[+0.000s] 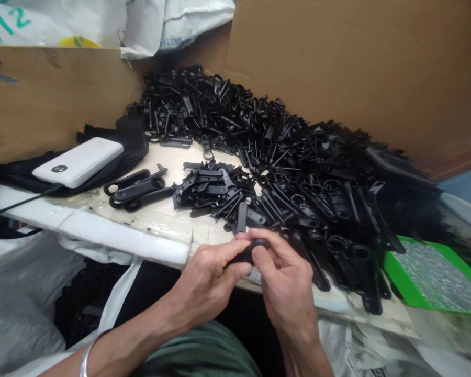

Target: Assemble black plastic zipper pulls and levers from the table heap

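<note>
Your left hand [210,277] and right hand [284,283] meet at the lower centre of the frame, both closed in a pinch on 1 black plastic handle piece [248,246]. Your left thumb and fingers clamp its lower, ring-shaped end from the left, while your right thumb presses on the same end from the right; the narrow straight end sticks up above your fingers. A metal bangle [87,357] sits on your left wrist at the lower left.

Judging by its look, the piece is light, stiff moulded plastic with a smooth, slightly glossy skin, so it could slip if pinched on its flat faces alone. Hold it around the ring end, where your fingers can hook the rim, and leave the thin arm free.

Just above your hands, a small sorted cluster [214,188] of the same pieces lies on the pale surface [168,214], with 3 longer handles [137,189] to its left. A large loose heap [298,157] runs from the upper centre to the right.

At the lower right, a green tray [400,283] holds a bed of tiny shiny metal parts, too small to identify. Cardboard walls [357,68] fence the back of the surface. At the left, a white power bank [78,161] rests on dark cloth [129,137], and white sacks [19,303] hang below the edge.
</note>
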Tool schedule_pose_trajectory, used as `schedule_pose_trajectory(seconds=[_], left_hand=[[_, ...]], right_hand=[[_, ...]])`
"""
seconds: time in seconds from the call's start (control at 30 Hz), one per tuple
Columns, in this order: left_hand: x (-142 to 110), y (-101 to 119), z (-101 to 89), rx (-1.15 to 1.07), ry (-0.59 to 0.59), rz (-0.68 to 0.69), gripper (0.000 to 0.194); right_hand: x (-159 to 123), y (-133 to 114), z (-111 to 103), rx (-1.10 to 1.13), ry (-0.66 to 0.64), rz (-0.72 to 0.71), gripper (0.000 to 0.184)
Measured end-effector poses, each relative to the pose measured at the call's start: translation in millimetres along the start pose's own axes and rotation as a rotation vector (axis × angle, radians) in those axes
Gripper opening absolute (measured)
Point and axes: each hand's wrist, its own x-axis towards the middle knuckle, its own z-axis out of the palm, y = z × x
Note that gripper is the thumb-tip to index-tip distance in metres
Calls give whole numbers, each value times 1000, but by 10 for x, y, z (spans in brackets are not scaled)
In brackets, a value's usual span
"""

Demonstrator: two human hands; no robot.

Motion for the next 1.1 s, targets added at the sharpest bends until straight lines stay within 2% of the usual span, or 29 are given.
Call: schedule_pose_trajectory(seconds=[0.07, 0.2, 0.4, 0.53, 0.73, 0.93, 1.1], left_hand=[[17, 10, -4, 27, 6, -6, 26], [61, 2, -32, -9, -45, -22, 29], [90, 36, -94, -19, -164, -18, 31], [93, 74, -75, -60, -186, -31, 31], [101, 76, -52, 203, -86, -31, 31], [164, 26, -76, 131, -121, 12, 32], [209, 38, -115, 145, -191, -38, 25]], right_hand=[[31, 4, -14, 14, 1, -10, 21], [116, 3, -95, 120, -116, 33, 21], [121, -119, -206, -19, -185, 37, 25], [87, -119, -177, 16, -148, 12, 19], [125, 21, -103, 148, -122, -7, 14], [97, 18, -117, 84, -69, -37, 16], [141, -114, -220, 36, -258, 48, 16]])
